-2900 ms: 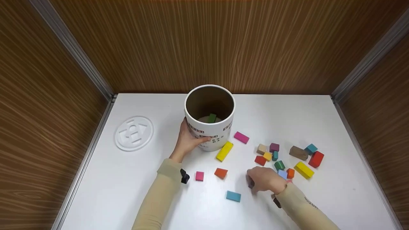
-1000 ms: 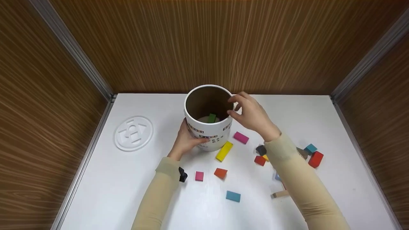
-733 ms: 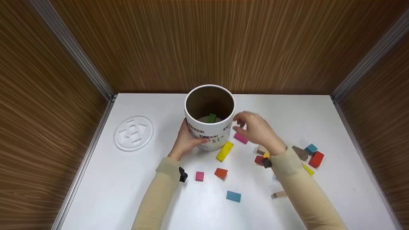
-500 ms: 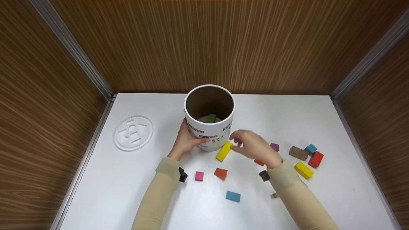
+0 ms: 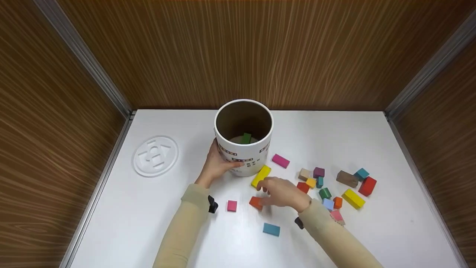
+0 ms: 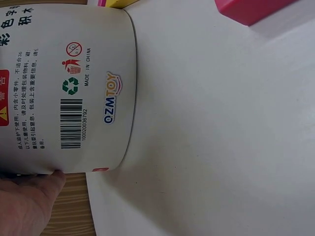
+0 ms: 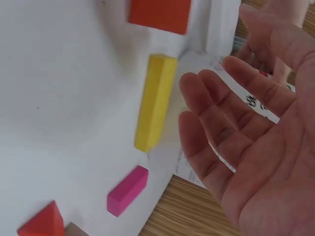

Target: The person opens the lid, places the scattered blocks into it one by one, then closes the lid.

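The left hand [image 5: 217, 163] grips the tub [image 5: 245, 152] at its half-past-seven side. On the surface [image 5: 111, 223] at the tub's six o'clock lies the orange block [image 5: 255, 202], probably light, stiff and smooth, best pinched across opposite sides. Near five o'clock, the right hand [image 5: 283, 192], fingers loosely parted, holds nothing.

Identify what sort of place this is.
Probably a small work booth or recording station: wood-grain panels on three sides, metal strips along their corners, and a white tabletop between.

white lid [image 5: 155, 156] on table [image 5: 111, 223] | wood-grain walls [image 5: 238, 52] | metal strips [image 5: 86, 56]
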The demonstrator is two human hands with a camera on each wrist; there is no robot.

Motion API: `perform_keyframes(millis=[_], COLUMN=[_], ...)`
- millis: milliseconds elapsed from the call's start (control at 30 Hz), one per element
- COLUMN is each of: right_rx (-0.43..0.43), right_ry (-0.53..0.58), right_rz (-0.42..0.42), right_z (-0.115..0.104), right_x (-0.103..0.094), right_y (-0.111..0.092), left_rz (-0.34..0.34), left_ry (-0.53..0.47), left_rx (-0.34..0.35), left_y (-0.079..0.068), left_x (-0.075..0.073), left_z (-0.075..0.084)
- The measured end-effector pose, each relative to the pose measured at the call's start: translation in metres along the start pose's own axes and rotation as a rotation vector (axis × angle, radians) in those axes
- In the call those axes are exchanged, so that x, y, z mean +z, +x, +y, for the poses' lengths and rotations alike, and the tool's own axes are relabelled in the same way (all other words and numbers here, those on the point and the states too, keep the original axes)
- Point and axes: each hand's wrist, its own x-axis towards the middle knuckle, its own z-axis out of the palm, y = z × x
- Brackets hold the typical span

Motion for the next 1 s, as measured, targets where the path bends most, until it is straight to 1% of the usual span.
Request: perform_keyframes(millis=[167,400,633,733,1000], right_rx=[0.008,-0.028,-0.027,-0.039,-0.076], right_ry=[-0.012,-0.061,-0.075,-0.073,-0.093], right_rz=[-0.038,-0.036,-0.041,-0.04,-0.013], right_z=[0.002,0.002,0.003,0.004,0.006], right_x=[0.012,0.02,0.024,0.024,0.022], right_y=[0.002,0.006,0.007,0.007,0.006], left_rz=[-0.006,0.003,0.001,0.0,-0.002], left_ry=[0.0,-0.001,-0.007,-0.004,-0.007], left_rx=[0.003,-0.005,0.009,0.012,-0.006], left_y=[0.0,0.0,0.001,0.002,0.0], left_x=[0.001,0.001,0.0,0.0,0.0], left_z=[0.0,0.0,-0.001,0.0,0.0])
